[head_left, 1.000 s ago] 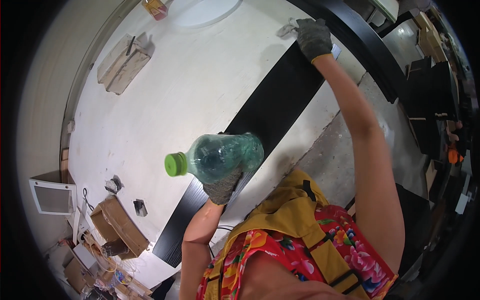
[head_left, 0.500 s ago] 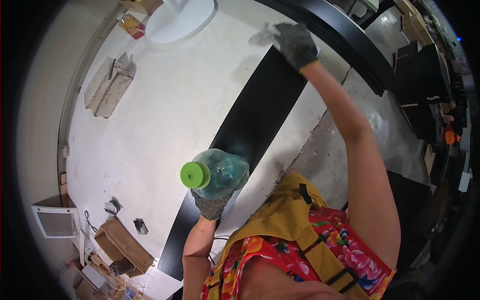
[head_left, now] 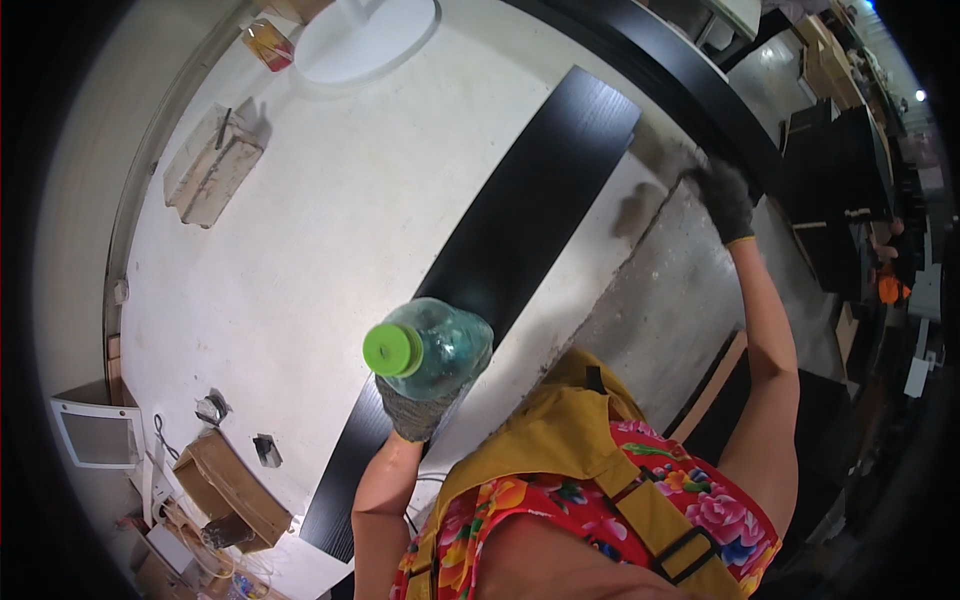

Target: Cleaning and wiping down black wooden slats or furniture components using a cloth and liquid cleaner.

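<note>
Right hand (head_left: 724, 200) has swung off the board (head_left: 525, 210); bottle (head_left: 451, 342) has turned cap-up.

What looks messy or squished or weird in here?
The lower left looks messy: a jumble of cords and scraps lies heaped untidily beside an open brown box. The green bottle in the left hand may be dented too, since its side looks uneven, but its cap faces the camera, so I can't be sure.

The black board (head_left: 540, 190) lies open over its far half, as does the white surface (head_left: 340, 190) left of it; over its near half the green-capped bottle (head_left: 450, 345) and left hand (head_left: 415, 411) block passage, a pale block (head_left: 210, 175) stands well left of it, a black panel (head_left: 675, 65) past its far end
</note>
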A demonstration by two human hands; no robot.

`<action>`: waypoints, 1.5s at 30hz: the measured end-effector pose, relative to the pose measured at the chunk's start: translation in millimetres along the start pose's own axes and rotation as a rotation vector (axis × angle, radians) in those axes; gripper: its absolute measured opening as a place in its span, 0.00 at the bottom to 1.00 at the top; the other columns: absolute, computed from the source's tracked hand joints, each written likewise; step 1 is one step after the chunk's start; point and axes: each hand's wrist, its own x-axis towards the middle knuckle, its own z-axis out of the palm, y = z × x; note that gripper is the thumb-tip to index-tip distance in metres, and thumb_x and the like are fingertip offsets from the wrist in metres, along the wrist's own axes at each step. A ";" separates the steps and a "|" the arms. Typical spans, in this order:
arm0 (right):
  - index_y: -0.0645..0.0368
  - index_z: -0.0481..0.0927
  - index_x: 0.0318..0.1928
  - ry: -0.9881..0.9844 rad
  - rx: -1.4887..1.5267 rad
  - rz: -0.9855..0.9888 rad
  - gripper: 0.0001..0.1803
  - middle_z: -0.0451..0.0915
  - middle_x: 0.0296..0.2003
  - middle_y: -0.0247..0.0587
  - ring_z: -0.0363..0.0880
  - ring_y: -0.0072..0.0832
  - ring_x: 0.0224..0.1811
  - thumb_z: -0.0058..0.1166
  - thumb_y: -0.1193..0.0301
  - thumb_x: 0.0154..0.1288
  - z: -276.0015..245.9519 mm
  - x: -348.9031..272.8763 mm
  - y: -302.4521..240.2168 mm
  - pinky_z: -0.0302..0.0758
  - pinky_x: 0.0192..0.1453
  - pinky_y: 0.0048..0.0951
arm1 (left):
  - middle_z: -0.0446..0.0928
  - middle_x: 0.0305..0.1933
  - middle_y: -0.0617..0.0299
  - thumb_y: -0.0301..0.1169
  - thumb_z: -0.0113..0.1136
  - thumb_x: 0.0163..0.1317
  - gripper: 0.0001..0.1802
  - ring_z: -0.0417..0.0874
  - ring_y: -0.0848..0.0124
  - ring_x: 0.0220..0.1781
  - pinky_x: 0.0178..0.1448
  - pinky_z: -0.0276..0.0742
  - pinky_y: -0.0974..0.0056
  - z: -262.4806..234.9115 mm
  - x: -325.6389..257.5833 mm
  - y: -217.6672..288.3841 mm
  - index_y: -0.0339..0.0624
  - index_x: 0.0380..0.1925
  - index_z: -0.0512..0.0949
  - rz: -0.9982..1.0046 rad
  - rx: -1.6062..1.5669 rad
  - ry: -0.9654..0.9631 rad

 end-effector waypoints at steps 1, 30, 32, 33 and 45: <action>0.53 0.78 0.56 0.100 0.355 0.013 0.23 0.82 0.45 0.46 0.82 0.41 0.44 0.63 0.64 0.59 -21.2 7.2 -19.6 0.77 0.51 0.36 | 0.78 0.50 0.59 0.38 0.79 0.39 0.37 0.81 0.61 0.51 0.56 0.75 0.57 -5.3 -5.1 3.6 0.46 0.53 0.74 -0.028 -0.066 -0.039; 0.51 0.80 0.43 0.166 0.017 -0.274 0.16 0.81 0.38 0.42 0.80 0.39 0.39 0.53 0.55 0.63 -28.7 140.7 -196.5 0.76 0.43 0.37 | 0.82 0.44 0.58 0.37 0.79 0.40 0.31 0.83 0.65 0.45 0.52 0.78 0.61 -1.0 -4.0 0.3 0.42 0.46 0.77 0.006 -0.170 -0.016; 0.52 0.79 0.45 0.248 0.185 -0.428 0.17 0.81 0.39 0.44 0.79 0.43 0.40 0.56 0.56 0.61 11.5 107.0 -221.0 0.75 0.46 0.38 | 0.82 0.43 0.58 0.36 0.78 0.41 0.30 0.83 0.65 0.45 0.51 0.79 0.61 3.9 -0.1 5.7 0.42 0.46 0.77 0.125 -0.036 -0.030; 0.52 0.78 0.50 0.115 0.123 -0.393 0.21 0.81 0.39 0.42 0.79 0.42 0.42 0.58 0.56 0.59 -2.6 78.4 -264.7 0.74 0.49 0.38 | 0.82 0.43 0.58 0.35 0.76 0.43 0.29 0.83 0.65 0.45 0.51 0.79 0.61 -3.2 -5.3 9.3 0.42 0.47 0.77 0.075 -0.032 -0.018; 0.49 0.81 0.40 0.278 -0.125 -0.095 0.09 0.83 0.37 0.40 0.82 0.37 0.37 0.58 0.67 0.59 -2.4 167.5 -188.8 0.76 0.47 0.37 | 0.71 0.61 0.54 0.35 0.50 0.69 0.22 0.76 0.62 0.60 0.63 0.76 0.52 -3.7 -12.0 1.8 0.40 0.60 0.67 -0.031 -0.455 -0.223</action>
